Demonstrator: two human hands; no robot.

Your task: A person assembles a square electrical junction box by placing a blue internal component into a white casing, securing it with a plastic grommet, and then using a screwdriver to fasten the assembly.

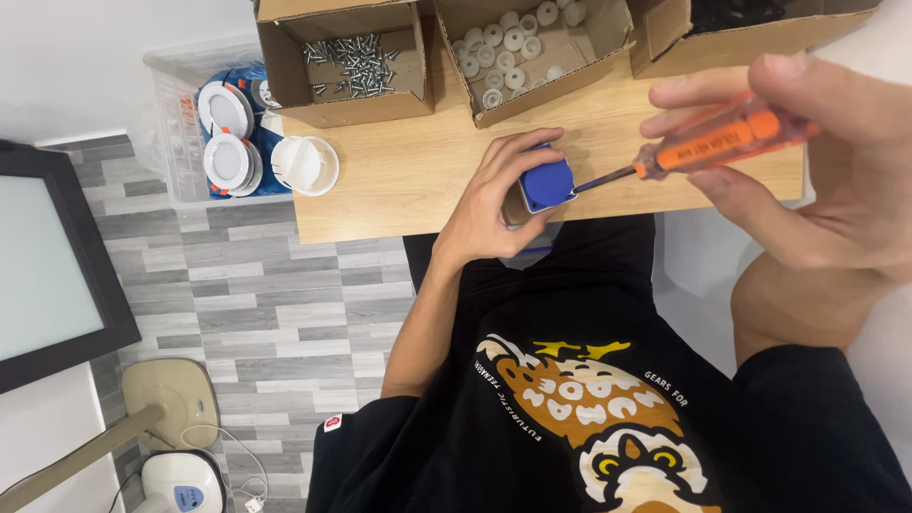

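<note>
- Left hand (pixel 494 204) wrapped around a small blue part (pixel 548 184), fingers clamped on its top and sides, holding it just above the near edge of the bench (pixel 418 180).
- Right hand (pixel 817 171) closed around the orange handle of a screwdriver (pixel 703 147), thumb on top and fingers beneath; shaft slanting down and left, tip touching the blue part's right side.
- Screw itself hidden under the tip; cannot tell how far in.
- Best done with the shaft kept in line with the screw, not slanted across it, to stop the tip camming out.
- Worth pushing lightly along the shaft while turning, with the left hand countering that push so the part does not twist.
- Safer with the left fingertips kept off the side where the tip meets the part; a slip would likely run toward the palm.
- Steadier, probably, with the part or the left wrist rested on the bench rather than hanging at its edge.
- Slow turns near the end advisable: plastic of this kind probably strips easily.
- Box of screws (pixel 353 65) at the bench's far left, box of white caps (pixel 513 47) beside it, both well apart from the hands.
- White round fittings (pixel 306 163) at the bench's left edge, more in a clear bin (pixel 180 142) on the floor beyond.
</note>
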